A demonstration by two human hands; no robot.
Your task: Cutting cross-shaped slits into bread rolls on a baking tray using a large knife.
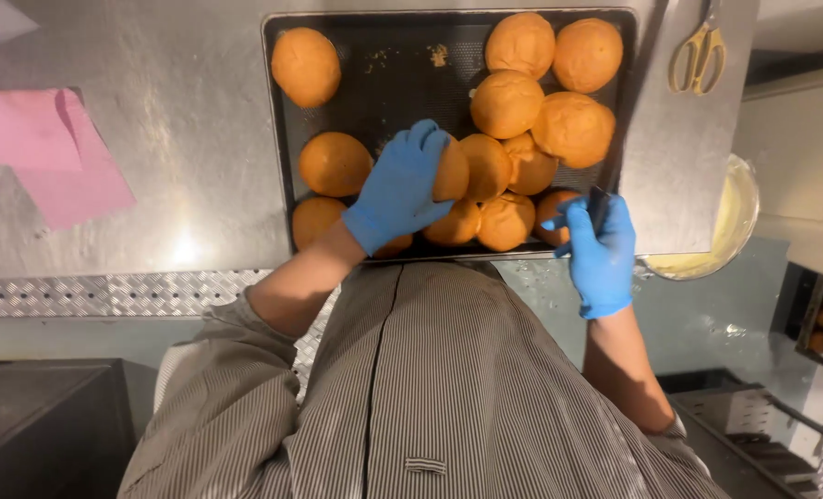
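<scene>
Golden-orange buns [506, 103] on a black tray [402, 69], blue gloves [397, 189], grey pinstriped apron [448, 388], pink paper [51, 152], yellow-handled scissors [698, 55], silvery table [180, 120].

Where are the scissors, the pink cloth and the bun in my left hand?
scissors [695, 57], head view, on the yellow handles.
pink cloth [46, 152], head view, on its flat middle.
bun [451, 173], head view, on the bare side beside the left hand [400, 189], on its gloved back.

Warm overhead light, steel-top glare [185, 248]
</scene>
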